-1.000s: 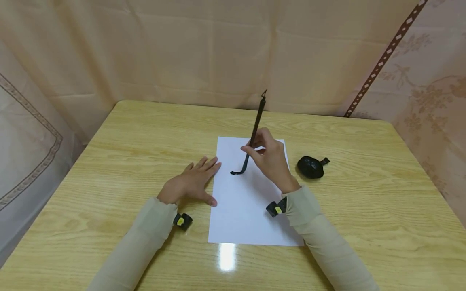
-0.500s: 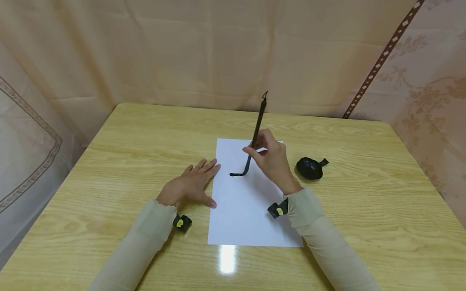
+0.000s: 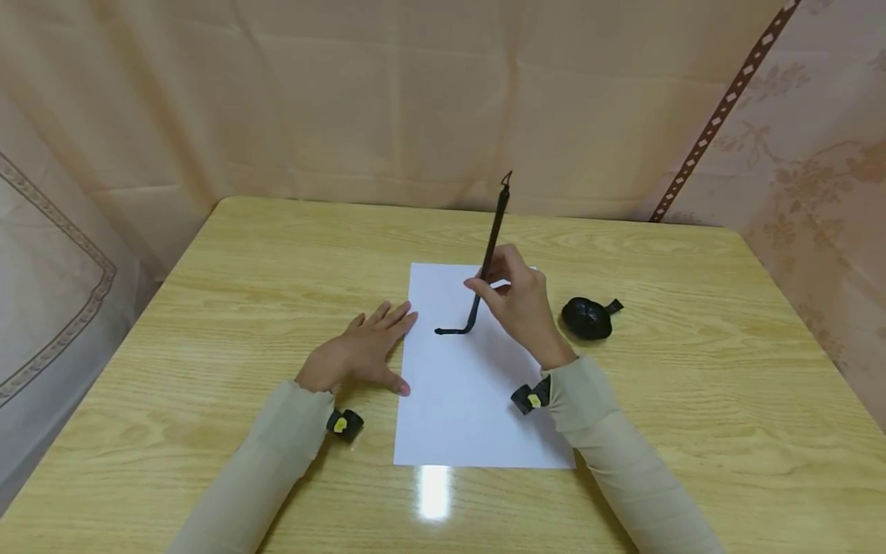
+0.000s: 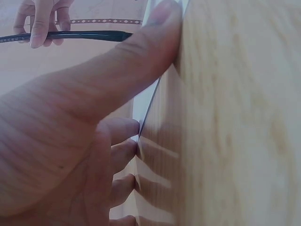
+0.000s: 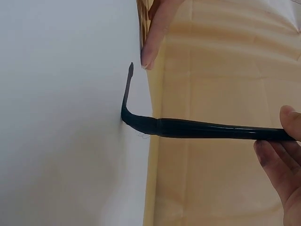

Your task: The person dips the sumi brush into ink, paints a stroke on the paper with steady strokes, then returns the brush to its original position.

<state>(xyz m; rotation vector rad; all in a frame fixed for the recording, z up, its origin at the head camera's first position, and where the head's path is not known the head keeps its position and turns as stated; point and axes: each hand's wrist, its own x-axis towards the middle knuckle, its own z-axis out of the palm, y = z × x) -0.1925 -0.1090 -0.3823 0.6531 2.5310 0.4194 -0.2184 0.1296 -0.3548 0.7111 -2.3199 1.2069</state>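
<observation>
My right hand (image 3: 522,304) pinches the dark handle of a calligraphy brush (image 3: 493,235) between thumb and fingers. The brush leans slightly right, and its bristles bend against a white sheet of paper (image 3: 457,415). A short black ink stroke (image 3: 450,332) runs leftward from the bristles; in the right wrist view the same stroke (image 5: 127,84) ends in a pointed tip. My left hand (image 3: 363,350) lies spread with straight fingers at the paper's left edge. In the left wrist view its thumb (image 4: 141,52) presses on the paper's edge, the other fingertips close along that edge.
A black, rounded, shiny object (image 3: 587,318) with a small tab sits on the wooden table (image 3: 692,369) to the right of the paper. A beige curtain (image 3: 332,100) hangs behind the table's far edge. Both wrists carry small black cameras.
My right hand has drawn the brush a little to the right, and the black stroke has grown longer. The left hand keeps its place at the paper's edge.
</observation>
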